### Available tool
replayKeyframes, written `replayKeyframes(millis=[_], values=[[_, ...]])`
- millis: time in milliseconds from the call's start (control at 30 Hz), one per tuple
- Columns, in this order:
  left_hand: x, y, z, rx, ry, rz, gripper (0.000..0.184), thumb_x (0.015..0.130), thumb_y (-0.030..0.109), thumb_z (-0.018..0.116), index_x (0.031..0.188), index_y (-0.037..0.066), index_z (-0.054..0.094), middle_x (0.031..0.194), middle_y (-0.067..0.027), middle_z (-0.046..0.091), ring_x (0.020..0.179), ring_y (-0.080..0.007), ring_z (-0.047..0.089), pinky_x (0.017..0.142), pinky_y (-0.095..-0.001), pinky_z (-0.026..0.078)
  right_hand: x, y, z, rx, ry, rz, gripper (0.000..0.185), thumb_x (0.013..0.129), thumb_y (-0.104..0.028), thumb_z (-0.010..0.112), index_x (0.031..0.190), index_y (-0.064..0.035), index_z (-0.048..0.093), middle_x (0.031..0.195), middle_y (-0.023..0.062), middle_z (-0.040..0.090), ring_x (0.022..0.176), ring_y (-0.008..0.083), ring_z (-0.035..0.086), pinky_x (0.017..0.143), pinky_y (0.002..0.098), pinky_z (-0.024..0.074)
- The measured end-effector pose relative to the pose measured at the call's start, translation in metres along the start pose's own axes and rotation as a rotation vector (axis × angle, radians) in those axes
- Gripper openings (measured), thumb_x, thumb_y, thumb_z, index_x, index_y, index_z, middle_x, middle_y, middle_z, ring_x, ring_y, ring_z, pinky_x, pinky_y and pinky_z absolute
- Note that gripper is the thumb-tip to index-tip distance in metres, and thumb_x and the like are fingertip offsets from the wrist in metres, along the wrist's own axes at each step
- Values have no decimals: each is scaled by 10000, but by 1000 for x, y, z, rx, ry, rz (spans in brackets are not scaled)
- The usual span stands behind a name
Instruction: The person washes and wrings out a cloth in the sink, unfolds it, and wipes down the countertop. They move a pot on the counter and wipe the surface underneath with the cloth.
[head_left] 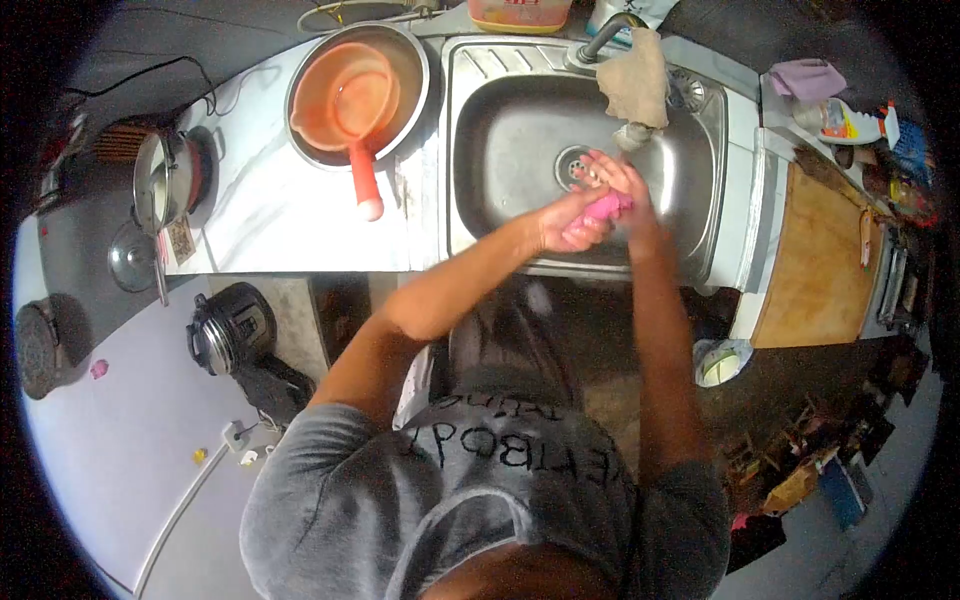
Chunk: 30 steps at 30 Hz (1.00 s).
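Observation:
Over the front part of the steel sink, my two hands are close together. My left hand has its fingers closed around a small bright pink thing; whether it is soap or a cloth I cannot make out. That pink thing is held against the base of my right hand, which has its fingers stretched out toward the drain. Part of the right palm and wrist is blurred. Just beyond the hands, a beige cloth hangs by the faucet.
Left of the sink, an orange dipper rests in a metal basin on the white counter. At right are a wooden board and a spray bottle. A pot stands far left, with an electric cooker below.

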<state>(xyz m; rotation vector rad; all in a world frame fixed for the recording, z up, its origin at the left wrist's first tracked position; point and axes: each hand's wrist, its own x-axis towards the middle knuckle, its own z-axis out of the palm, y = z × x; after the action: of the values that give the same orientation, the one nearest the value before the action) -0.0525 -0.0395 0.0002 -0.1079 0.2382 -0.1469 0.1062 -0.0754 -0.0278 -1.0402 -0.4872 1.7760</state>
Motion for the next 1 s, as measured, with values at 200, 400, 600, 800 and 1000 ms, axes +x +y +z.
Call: replayKeyframes(millis=[200, 400, 600, 800, 1000], values=[[-2, -17, 17, -546, 47, 335, 400, 930, 463, 385, 1005, 91, 513, 557, 16, 389, 385, -45, 307, 288, -160, 229, -3, 34, 10, 345, 16, -423, 503, 932, -322, 426, 1335, -31, 352, 983, 52, 525, 914, 159, 527, 877, 299, 422], [-4, -12, -4, -222, 13, 331, 248, 933, 329, 467, 830, 105, 490, 582, 40, 387, 413, -47, 318, 316, -175, 213, 6, 6, 40, 224, 225, -137, 425, 922, -241, 505, 1283, -28, 429, 734, -27, 446, 632, 66, 471, 622, 201, 444], [-14, 3, 4, 441, 321, 130, 343, 924, 292, 497, 646, 143, 363, 507, 65, 300, 367, -36, 244, 313, -190, 174, 20, -6, 42, -10, 171, 3, 338, 930, -249, 492, 1206, -55, 513, 608, -52, 398, 491, 40, 400, 480, 208, 414], [-12, 10, -1, 911, 501, 81, 176, 901, 254, 522, 815, 102, 513, 537, 11, 393, 371, -72, 320, 312, -222, 220, 31, 2, 30, -157, 209, 29, 224, 940, -247, 469, 1104, -118, 551, 563, -56, 373, 451, 40, 366, 420, 208, 380], [6, 6, -39, 1871, 635, 165, 285, 827, 303, 587, 855, 20, 587, 737, -193, 609, 558, -265, 606, 489, -378, 465, 39, 24, 16, -244, 357, -23, 150, 938, -221, 457, 965, -101, 542, 594, -32, 418, 475, 56, 386, 431, 218, 378]])
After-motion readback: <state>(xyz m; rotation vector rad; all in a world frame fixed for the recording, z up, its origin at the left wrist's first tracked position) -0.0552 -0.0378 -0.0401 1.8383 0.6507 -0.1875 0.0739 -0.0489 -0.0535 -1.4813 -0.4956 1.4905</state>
